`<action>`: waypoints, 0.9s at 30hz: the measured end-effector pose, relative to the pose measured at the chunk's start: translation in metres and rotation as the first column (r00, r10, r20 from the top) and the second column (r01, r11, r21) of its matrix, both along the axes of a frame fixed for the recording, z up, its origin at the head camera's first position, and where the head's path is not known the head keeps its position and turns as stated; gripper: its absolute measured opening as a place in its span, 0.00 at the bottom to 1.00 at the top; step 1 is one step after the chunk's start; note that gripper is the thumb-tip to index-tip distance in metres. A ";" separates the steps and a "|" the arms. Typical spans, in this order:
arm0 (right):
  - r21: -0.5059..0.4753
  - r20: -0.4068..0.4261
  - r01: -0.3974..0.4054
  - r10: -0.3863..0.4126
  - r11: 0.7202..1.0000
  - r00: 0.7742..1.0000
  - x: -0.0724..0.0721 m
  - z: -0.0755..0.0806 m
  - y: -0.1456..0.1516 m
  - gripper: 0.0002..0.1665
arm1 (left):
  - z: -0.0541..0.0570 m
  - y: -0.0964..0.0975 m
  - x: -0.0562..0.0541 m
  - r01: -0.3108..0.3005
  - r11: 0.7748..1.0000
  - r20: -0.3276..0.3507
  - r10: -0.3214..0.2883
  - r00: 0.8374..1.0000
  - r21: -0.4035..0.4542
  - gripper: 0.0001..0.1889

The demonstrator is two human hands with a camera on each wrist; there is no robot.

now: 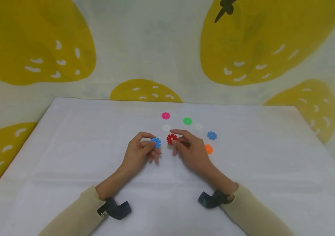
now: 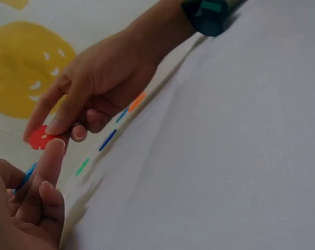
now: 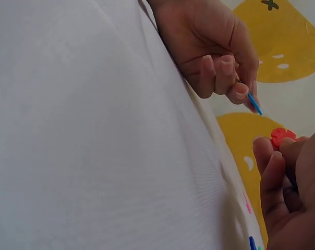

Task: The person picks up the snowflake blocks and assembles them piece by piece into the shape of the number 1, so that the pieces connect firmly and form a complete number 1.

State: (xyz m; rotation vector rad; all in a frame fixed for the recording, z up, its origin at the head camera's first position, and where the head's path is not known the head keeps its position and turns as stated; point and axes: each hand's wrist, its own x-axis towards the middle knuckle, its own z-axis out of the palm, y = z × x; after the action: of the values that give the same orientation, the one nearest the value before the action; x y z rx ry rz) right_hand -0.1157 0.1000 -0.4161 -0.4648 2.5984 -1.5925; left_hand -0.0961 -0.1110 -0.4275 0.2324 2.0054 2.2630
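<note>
My left hand [image 1: 136, 152] pinches a light blue notched plastic disc [image 1: 157, 142] between thumb and forefinger. In my right hand [image 1: 195, 151] a red notched disc [image 1: 171, 138] is held the same way, its front partly covered by the thumb. Both discs are raised over the white table, facing each other with a small gap between them. The right wrist view shows the blue disc [image 3: 255, 104] nearly edge-on and the red disc [image 3: 281, 136] more face-on. In the left wrist view a finger of the left hand reaches close below the red disc [image 2: 39, 138].
Beyond the hands lie several loose discs on the white tabletop [image 1: 81, 147]: pink [image 1: 165, 115], green [image 1: 187, 121], blue [image 1: 212, 135] and two white ones, one being here [image 1: 166, 127]. An orange disc [image 1: 209, 149] is partly hidden by the right hand. A patterned wall cloth [image 1: 149, 55] hangs behind.
</note>
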 end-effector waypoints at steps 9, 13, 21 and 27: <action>0.047 -0.059 -0.043 0.046 0.998 0.997 0.008 0.016 0.012 0.22 | 0.006 0.021 0.011 -0.006 0.993 0.171 -0.015 0.985 0.122 0.09; 0.010 0.001 -0.065 0.065 0.998 0.998 0.009 0.015 0.015 0.21 | 0.006 0.023 0.017 -0.034 0.980 0.221 -0.010 0.975 0.194 0.08; -0.041 0.106 -0.064 0.068 0.997 0.992 0.010 0.003 0.015 0.19 | 0.001 0.019 0.022 0.004 0.961 0.203 -0.062 0.977 0.278 0.07; -0.007 0.088 -0.084 0.084 0.996 0.993 0.011 0.000 0.014 0.19 | 0.000 0.020 0.020 0.040 0.960 0.158 -0.087 0.984 0.277 0.07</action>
State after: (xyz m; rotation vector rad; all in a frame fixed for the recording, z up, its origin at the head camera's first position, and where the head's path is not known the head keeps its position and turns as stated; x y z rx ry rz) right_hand -0.1043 0.1145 -0.4163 -0.4864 2.4786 -1.5539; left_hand -0.0761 -0.0914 -0.4276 0.1196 1.5798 2.4228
